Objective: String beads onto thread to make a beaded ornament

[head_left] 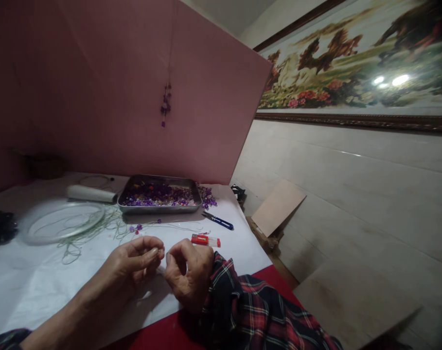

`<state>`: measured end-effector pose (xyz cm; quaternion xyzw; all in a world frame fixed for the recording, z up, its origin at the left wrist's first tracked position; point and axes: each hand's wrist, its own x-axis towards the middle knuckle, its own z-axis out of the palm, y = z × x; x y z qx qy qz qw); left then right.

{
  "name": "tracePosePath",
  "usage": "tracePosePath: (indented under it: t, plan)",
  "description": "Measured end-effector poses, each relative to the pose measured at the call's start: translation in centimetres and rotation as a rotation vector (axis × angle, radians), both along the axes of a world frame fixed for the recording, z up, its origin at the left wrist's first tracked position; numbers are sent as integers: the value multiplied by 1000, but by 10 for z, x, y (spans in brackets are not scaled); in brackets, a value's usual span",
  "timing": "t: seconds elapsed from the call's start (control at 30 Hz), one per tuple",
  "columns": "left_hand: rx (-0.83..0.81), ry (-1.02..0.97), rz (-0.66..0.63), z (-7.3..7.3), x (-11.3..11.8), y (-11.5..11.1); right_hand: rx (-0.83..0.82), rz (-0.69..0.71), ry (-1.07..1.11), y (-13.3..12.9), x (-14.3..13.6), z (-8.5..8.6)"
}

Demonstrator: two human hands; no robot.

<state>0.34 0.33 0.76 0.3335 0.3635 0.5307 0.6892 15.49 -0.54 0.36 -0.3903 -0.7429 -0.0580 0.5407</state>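
Observation:
Close together over the front of the white-covered table, my two hands face each other. My left hand (140, 260) pinches thumb against fingertips; a small pale bit shows there, too small to name. My right hand (191, 272) is curled, thumb and forefinger pressed together, and whatever they grip cannot be made out. Beyond them lie a red lighter (205, 240), thread snips (218, 220) with blue handles, and a few loose purple beads (139, 227) by a pale thread. A metal tray (162, 209) of purple and clear beads stands farther back.
To the left are tangled green thread (97, 228), a clear ring-shaped coil (42, 238), a white roll (91, 193) and a dark bundle (2, 227). More purple beads (207, 196) lie right of the tray. A bead strand (165, 104) hangs against the pink panel (114, 97).

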Motion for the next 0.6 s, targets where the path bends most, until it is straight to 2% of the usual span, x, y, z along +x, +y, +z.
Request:
tracePosePath:
  t: [0.13, 0.3, 0.37, 0.47, 0.6]
  plan:
    - [-33, 3, -2, -3, 1, 0, -77, 66, 38, -1, -1, -1]
    - [13, 6, 52, -5, 1, 1, -359, 161, 145, 2, -4, -5]
    - [33, 18, 61, -4, 1, 1, -409, 180, 162, 3, -4, -6]
    - [17, 39, 68, -1, 1, 0, -401, 154, 201, 3, -6, -6]
    - [-4, 27, 93, 1, 1, 0, -310, 92, 204, 2, -7, -7]
